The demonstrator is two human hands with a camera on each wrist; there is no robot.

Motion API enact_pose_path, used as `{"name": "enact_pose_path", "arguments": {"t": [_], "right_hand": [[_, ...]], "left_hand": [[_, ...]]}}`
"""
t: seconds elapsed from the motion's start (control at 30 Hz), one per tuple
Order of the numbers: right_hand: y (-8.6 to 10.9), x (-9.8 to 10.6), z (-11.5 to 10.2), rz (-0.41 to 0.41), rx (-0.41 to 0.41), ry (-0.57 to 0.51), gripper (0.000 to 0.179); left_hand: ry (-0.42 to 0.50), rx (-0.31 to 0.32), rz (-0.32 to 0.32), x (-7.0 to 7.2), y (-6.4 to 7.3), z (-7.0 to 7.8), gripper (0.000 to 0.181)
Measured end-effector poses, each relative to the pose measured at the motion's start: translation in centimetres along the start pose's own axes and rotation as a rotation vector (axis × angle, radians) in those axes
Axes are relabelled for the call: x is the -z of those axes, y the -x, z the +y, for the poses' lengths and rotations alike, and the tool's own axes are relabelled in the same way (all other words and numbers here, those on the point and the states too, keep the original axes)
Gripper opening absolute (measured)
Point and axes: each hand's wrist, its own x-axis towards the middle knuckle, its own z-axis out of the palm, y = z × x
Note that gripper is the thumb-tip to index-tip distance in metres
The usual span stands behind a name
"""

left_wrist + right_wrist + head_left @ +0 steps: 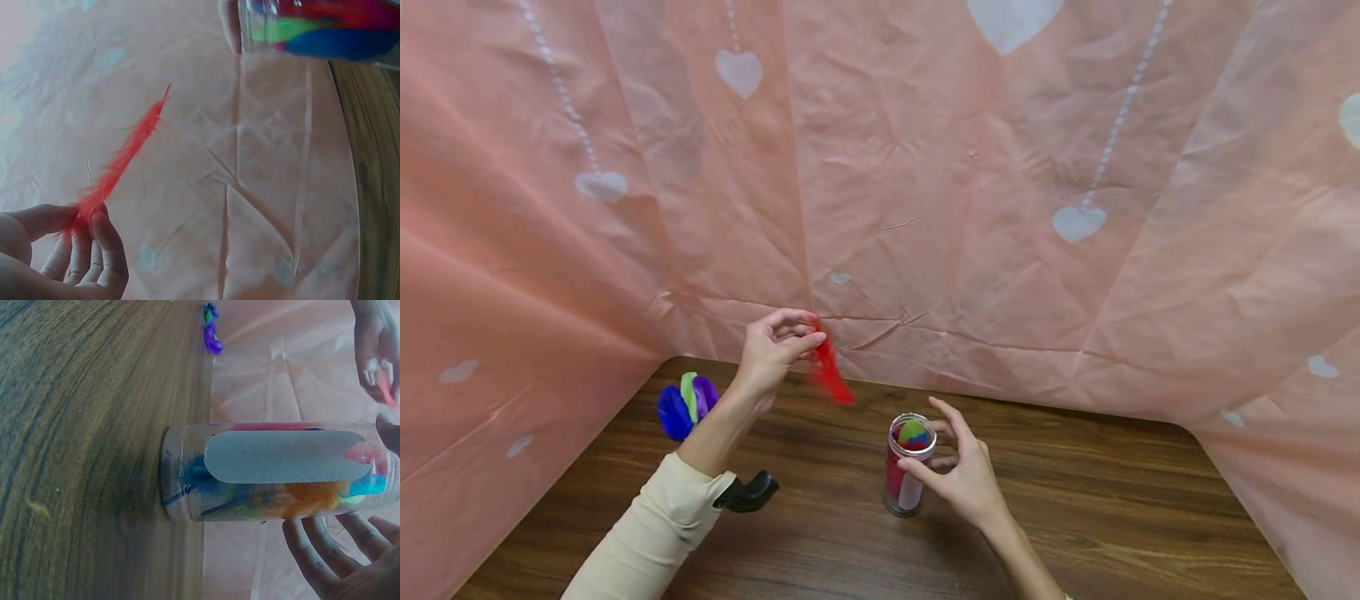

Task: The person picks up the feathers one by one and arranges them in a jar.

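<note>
Between thumb and fingertips, my left hand (769, 354) pinches a red feather (831, 377), held in the air to the left of the jar. In the left wrist view the feather (128, 153) slants up from the fingers, its bare quill tip pointing away from them. A clear, lidless jar (262, 506) stands upright on the table, with a pale label (284, 456) on its side. Colourful feathers (312, 495) fill it, orange, blue, green and red among them. My right hand (966, 479) holds the jar near its neck, thumb in front and fingers around the far side.
Blue, green and purple feathers (676, 412) lie at the left of the wooden table (820, 533), beyond the left forearm. A black device (748, 493) sits at the left cuff. Pink cloth (940, 208) with white hearts hangs around the table's back and sides.
</note>
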Motion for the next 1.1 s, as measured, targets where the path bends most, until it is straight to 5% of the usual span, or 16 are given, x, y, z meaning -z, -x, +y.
{"name": "enact_pose_path", "arguments": {"t": [0.37, 0.77, 1.1], "right_hand": [[0.0, 0.0, 0.2, 0.012, 0.017, -0.006, 0.082], [-0.1, 0.0, -0.1, 0.014, 0.004, -0.016, 0.082], [-0.1, 0.0, 0.0, 0.011, 0.003, -0.013, 0.082]], "left_hand": [[0.076, 0.101, -0.066, -2.3, 0.2, -0.1, 0.025], [0.129, 0.11, -0.106, -4.8, 0.5, -0.7, 0.027], [0.083, 0.086, -0.134, -6.2, 0.5, -1.5, 0.028]]}}
